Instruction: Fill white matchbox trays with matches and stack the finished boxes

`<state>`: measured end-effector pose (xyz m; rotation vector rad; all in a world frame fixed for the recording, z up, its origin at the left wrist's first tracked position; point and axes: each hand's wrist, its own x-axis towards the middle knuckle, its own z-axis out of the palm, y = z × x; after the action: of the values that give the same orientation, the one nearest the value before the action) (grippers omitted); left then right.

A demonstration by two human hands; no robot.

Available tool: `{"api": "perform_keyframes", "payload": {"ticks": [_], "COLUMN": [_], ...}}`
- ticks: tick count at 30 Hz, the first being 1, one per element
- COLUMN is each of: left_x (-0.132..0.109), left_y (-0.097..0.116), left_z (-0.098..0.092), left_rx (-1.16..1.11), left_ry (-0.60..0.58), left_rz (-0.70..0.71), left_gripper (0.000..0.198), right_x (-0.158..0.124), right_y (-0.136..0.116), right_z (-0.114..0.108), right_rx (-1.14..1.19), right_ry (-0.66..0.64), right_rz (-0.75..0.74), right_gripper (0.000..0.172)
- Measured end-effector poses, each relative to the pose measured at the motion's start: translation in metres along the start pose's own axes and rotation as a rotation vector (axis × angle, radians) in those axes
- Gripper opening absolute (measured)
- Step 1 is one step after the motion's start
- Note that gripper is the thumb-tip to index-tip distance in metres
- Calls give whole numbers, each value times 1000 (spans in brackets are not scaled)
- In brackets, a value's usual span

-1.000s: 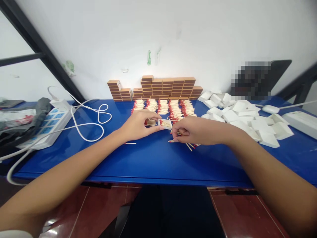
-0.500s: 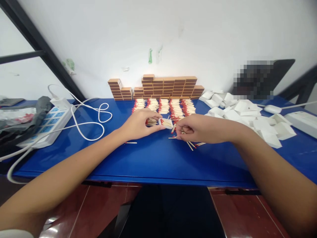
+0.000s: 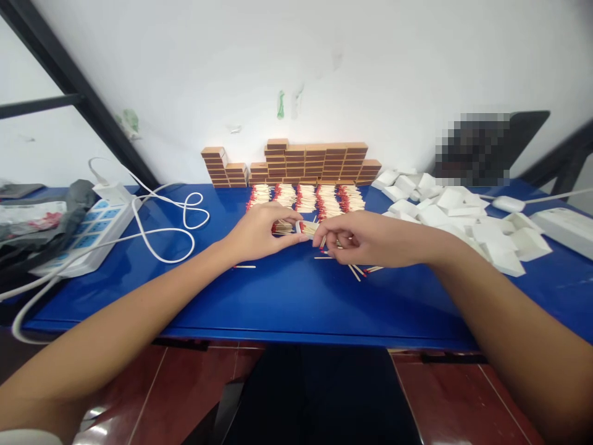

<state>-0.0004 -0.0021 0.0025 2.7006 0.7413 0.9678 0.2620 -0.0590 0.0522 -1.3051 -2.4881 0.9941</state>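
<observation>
My left hand (image 3: 263, 232) grips the left end of a small white matchbox tray (image 3: 299, 227) between thumb and fingers, just above the blue table. Red-tipped matches (image 3: 309, 228) lie inside it. At the tray's right end is my right hand (image 3: 364, 239), its fingers curled and bent down over that end; whether anything is pinched in them is hidden. Behind both hands, bundles of matches (image 3: 328, 201) lie in several rows. A few loose matches (image 3: 355, 272) are scattered below my right hand, and a single match (image 3: 244, 267) lies below my left.
Brown matchboxes (image 3: 315, 162) are stacked against the wall. A heap of white trays (image 3: 491, 238) covers the right of the blue table (image 3: 278, 309). On the left are a power strip (image 3: 95, 232), looping white cables (image 3: 146, 235) and a dark bag (image 3: 69, 210).
My right hand has moved slightly left, bringing its fingertips to the tray's right end and covering part of it. My left hand keeps holding the tray in the same place.
</observation>
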Motion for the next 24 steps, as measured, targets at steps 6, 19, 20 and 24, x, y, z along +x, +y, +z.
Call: {"api": "perform_keyframes", "payload": {"ticks": [6, 19, 20, 24], "left_x": [0, 0, 0, 0], "left_y": [0, 1, 0, 0], "left_z": [1, 1, 0, 0], "left_rx": [13, 13, 11, 20], "left_ry": [14, -9, -6, 0], "left_rz": [-13, -8, -11, -24], "left_gripper": [33, 30, 30, 33], "right_x": [3, 8, 7, 6], "right_y": [6, 4, 6, 8], "right_z": [0, 13, 12, 4], "right_rx": [-110, -169, -163, -150], "right_ry": [35, -73, -63, 82], "right_rz": [26, 83, 80, 51], "right_gripper": [24, 14, 11, 10]}}
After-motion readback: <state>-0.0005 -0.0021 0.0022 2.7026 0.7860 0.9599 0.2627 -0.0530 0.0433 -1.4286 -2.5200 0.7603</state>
